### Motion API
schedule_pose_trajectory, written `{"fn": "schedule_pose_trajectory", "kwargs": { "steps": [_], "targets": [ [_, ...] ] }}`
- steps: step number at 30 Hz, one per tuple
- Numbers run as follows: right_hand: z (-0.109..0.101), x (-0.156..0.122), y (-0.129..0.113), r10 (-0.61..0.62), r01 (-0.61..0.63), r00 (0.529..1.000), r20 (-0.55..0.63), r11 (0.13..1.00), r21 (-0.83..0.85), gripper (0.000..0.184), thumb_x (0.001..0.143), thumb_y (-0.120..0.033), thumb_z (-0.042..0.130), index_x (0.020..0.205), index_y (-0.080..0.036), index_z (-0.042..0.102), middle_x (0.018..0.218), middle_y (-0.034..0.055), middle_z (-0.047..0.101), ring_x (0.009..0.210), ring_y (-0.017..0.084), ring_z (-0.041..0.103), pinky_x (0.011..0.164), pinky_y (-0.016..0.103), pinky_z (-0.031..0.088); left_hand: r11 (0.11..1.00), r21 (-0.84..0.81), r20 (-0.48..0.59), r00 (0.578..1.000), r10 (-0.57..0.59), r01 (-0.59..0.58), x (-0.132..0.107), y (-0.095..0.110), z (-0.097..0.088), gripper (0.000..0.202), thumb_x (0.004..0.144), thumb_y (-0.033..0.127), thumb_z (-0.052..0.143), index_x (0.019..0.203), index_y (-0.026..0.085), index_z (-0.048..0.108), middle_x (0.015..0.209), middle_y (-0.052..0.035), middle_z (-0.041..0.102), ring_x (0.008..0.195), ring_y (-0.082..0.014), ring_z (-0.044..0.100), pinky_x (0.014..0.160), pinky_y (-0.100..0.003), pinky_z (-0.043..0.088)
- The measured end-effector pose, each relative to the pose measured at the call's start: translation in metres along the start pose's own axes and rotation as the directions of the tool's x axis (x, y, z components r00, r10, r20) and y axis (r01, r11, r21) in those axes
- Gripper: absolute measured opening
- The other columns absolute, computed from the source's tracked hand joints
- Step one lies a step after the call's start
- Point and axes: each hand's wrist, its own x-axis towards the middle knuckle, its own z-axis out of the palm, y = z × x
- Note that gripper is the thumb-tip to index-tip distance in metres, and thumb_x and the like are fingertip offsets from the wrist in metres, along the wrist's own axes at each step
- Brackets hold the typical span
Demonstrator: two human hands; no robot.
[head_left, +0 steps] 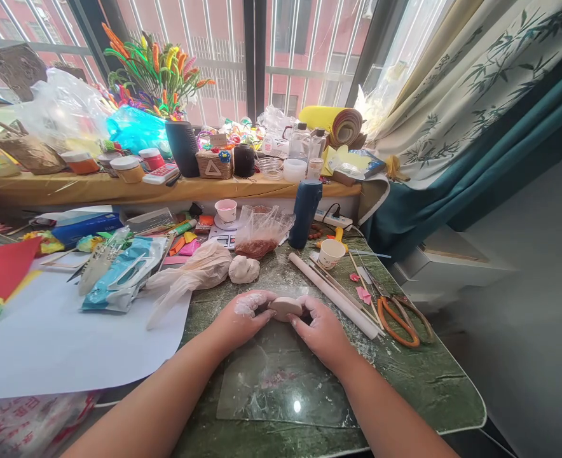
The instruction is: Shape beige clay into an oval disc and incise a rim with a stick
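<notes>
Between my two hands is a flattened, rounded disc of pale clay (285,309). My left hand (250,315) grips its left edge, thumb in front and fingers behind. On the opposite edge, my right hand (316,324) pinches it the same way. White powder coats the fingers of both hands. Below them a clear sheet (281,381) with whitish smears lies on the green table. Just beyond my left hand sits a lump of off-white clay (243,270), beside a crumpled plastic bag (205,264).
A white rolling pin (333,296), thin sticks, and orange-handled scissors (398,318) lie to the right. Behind stand a paper cup (331,253), a dark blue bottle (304,213) and a bag of reddish-brown material (259,238). White paper (71,350) covers the left side.
</notes>
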Motion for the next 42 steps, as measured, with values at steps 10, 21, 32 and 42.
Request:
{"fn": "schedule_pose_trajectory", "kwargs": {
  "steps": [10,21,32,42],
  "targets": [
    [-0.0040,-0.0009,-0.0018,-0.081,0.081,0.997,-0.013,0.996,-0.028,0.010,0.088,-0.028,0.062,0.090,-0.023,0.070,0.093,0.0028,0.073,0.089,0.023,0.064,0.081,0.034,0.048,1.000,0.003,0.007,1.000,0.004,-0.004,-0.0008,0.0049,-0.0001,0.022,0.084,0.015,0.065,0.101,0.026,0.075,0.097,0.0006,0.077,0.091,-0.0195,0.070,0.085,-0.029,0.052],
    [-0.0029,0.0006,0.0025,-0.045,0.046,0.999,-0.014,0.999,0.027,0.018,0.090,-0.035,0.062,0.102,-0.024,0.072,0.095,0.0034,0.073,0.087,0.023,0.066,0.079,0.034,0.050,0.994,-0.088,-0.034,0.998,-0.061,0.058,0.0012,0.0047,-0.0005,0.024,0.084,0.019,0.065,0.106,0.023,0.073,0.101,-0.0011,0.079,0.092,-0.0203,0.073,0.084,-0.029,0.058],
    [-0.0032,0.0024,0.0009,-0.057,0.053,0.998,-0.018,0.982,-0.181,0.014,0.090,-0.033,0.062,0.091,-0.025,0.073,0.091,0.0038,0.070,0.087,0.023,0.063,0.079,0.035,0.048,0.999,0.001,-0.055,0.997,-0.049,0.049,-0.0002,0.0072,-0.0065,0.024,0.081,0.017,0.067,0.102,0.024,0.075,0.099,-0.0008,0.077,0.092,-0.0210,0.071,0.085,-0.031,0.056],
    [-0.0034,0.0007,0.0004,-0.097,0.096,0.995,0.003,0.982,-0.165,0.016,0.093,-0.035,0.059,0.091,-0.024,0.071,0.087,0.0036,0.069,0.083,0.022,0.061,0.076,0.033,0.047,0.988,-0.141,-0.170,0.981,-0.094,0.070,-0.0033,0.0103,-0.0021,0.032,0.083,0.024,0.069,0.115,0.023,0.068,0.105,-0.0037,0.077,0.099,-0.0222,0.071,0.094,-0.036,0.057]
  ]
}}
